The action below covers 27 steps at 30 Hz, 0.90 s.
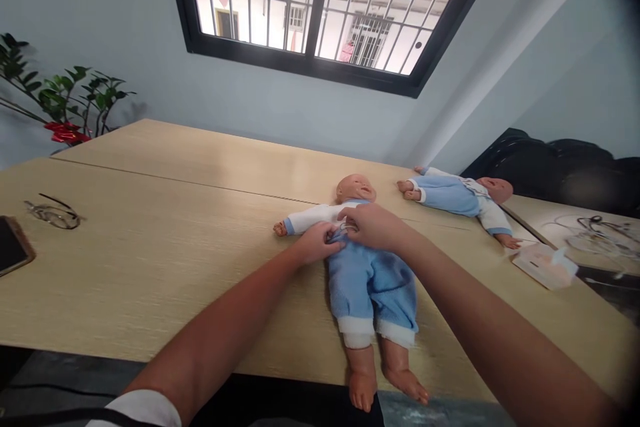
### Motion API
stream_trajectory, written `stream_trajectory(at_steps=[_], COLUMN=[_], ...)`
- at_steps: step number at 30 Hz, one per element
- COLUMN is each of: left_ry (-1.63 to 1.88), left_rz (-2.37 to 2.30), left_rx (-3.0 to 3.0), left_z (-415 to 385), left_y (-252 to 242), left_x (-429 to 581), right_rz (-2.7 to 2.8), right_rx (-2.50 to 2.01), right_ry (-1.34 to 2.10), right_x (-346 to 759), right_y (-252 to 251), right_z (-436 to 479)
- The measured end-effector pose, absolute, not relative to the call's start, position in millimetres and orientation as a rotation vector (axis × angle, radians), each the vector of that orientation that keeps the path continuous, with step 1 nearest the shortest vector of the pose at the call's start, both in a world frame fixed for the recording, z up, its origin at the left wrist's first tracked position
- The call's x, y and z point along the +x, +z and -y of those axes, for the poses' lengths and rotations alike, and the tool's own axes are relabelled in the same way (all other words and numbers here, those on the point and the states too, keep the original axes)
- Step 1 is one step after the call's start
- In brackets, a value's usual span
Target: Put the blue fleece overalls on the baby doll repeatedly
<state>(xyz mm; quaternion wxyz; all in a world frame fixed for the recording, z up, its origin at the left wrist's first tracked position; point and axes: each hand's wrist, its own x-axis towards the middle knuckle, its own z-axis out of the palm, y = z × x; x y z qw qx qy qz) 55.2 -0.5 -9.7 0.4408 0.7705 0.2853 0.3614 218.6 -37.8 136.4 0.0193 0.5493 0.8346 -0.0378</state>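
A baby doll (373, 280) lies on its back at the table's front edge, head away from me and feet over the edge. It wears a white and blue outfit with light blue trousers. Both my hands are at its chest. My left hand (320, 242) has its fingers closed at the waist, by a thin white string or ribbon. My right hand (373, 223) pinches at the same white string from the other side. Exactly how the string runs between my fingers is partly hidden. The doll's left arm is covered by my right hand and forearm.
A second doll (450, 193) in similar clothes lies at the back right. Near it stand a tissue box (545, 265) and tangled cables (600, 237). Eyeglasses (55, 215) and a phone (14, 245) lie at the left. A potted plant (75, 103) stands beyond the table (200, 247).
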Motion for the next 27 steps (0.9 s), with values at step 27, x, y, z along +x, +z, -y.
stream_trajectory(at_steps=[27], left_ry=[1.049], left_rz=[-0.655], left_rx=[1.613], left_z=[8], left_y=[-15], left_x=[66], right_rz=[-2.513], right_rx=[1.761], right_ry=[-1.134], right_x=[220], right_y=[131], right_z=[23])
